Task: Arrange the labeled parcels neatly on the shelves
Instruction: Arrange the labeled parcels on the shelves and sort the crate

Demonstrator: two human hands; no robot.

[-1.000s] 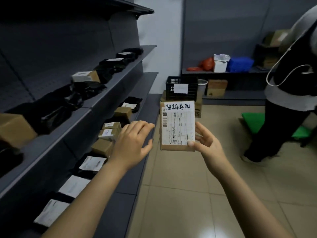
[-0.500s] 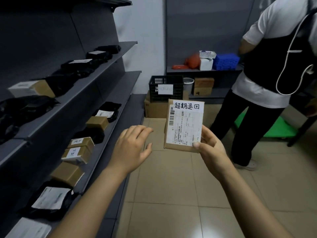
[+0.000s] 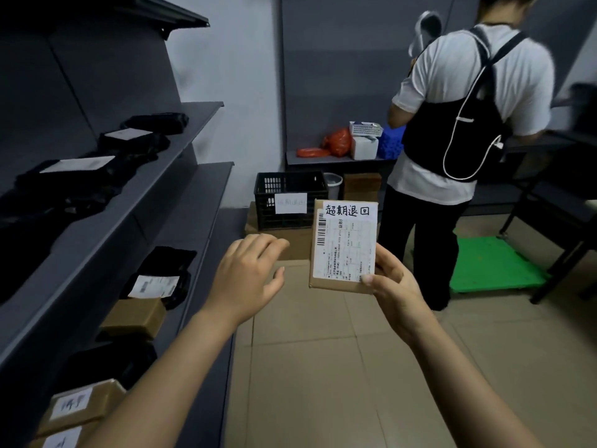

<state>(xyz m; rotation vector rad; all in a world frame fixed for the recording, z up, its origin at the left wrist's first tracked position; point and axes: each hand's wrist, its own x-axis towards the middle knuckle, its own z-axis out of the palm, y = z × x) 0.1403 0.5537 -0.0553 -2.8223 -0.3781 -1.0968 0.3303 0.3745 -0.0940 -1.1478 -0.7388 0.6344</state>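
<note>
My right hand (image 3: 392,287) pinches the lower right corner of a small brown cardboard parcel (image 3: 344,245) and holds it upright, its white shipping label with black handwriting facing me. My left hand (image 3: 248,274) hovers open to the left of the parcel, apart from it, fingers relaxed and holding nothing. Dark grey shelves (image 3: 161,195) run along the left, carrying black bagged parcels (image 3: 77,176) and brown boxes (image 3: 134,316) with white labels.
A person in a white shirt with a black backpack (image 3: 458,124) stands close ahead on the right. A black crate (image 3: 289,200) sits on cardboard boxes against the far wall. A green platform (image 3: 494,265) lies on the tiled floor at right.
The view has advanced along the aisle toward the crate. The person at right now stands nearer and more upright in view. Both hands keep the same pose, the parcel still held.
</note>
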